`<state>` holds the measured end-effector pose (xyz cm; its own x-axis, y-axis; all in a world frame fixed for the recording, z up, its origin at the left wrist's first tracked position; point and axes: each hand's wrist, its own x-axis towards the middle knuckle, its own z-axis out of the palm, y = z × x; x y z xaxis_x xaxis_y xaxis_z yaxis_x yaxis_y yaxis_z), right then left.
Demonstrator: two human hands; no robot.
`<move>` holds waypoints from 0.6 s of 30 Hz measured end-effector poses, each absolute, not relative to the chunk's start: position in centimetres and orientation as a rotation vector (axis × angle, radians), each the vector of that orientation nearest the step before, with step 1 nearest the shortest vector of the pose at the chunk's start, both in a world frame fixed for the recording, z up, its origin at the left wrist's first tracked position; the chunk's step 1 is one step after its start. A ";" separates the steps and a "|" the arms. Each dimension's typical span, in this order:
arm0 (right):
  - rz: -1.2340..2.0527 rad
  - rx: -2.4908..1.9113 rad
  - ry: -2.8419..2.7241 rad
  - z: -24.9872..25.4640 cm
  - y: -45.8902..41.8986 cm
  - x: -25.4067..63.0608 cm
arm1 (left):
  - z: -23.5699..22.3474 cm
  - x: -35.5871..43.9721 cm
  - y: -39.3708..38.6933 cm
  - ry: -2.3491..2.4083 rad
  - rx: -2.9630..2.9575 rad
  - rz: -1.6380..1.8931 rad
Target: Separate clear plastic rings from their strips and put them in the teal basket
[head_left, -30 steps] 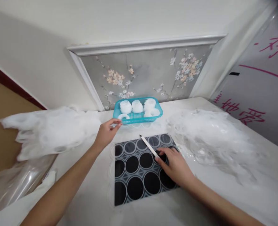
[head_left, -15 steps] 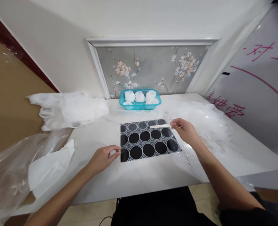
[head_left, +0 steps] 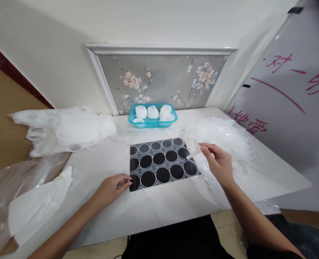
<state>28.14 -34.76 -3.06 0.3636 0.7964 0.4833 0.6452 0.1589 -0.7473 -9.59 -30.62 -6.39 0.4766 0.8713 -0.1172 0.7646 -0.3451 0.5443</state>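
Note:
A black sheet with rows of grey-ringed circles lies flat on the white table. At its near left corner, my left hand pinches the edge between thumb and fingertips. My right hand is raised beyond the sheet's right edge, thumb and forefinger closed on the end of a thin white strip. The strip slants down and left, its far end over the sheet's right side. Motion blurs the strip, and its held end is partly covered by my fingers.
Behind the sheet stands a turquoise basket holding several white rounded pieces. White foam-like wrapping is heaped at the left, above a white cloth or paper. Clear plastic film spreads at the right. A whiteboard leans beyond it.
My right hand has moved right and turned, and the strip has gone from lying level across the far circles to a slant at the right edge. My left hand stays at the corner.

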 end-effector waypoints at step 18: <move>0.165 -1.529 -2.343 -9.0 -38.0 30.8 | -5.6 -10.6 -33.5 1.085 2.492 -0.040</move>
<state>30.85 -37.98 -8.98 -0.3650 0.9057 0.2155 0.8665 0.4151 -0.2772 -10.63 -33.55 -5.56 0.6952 0.6934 -0.1895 0.7053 -0.6073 0.3656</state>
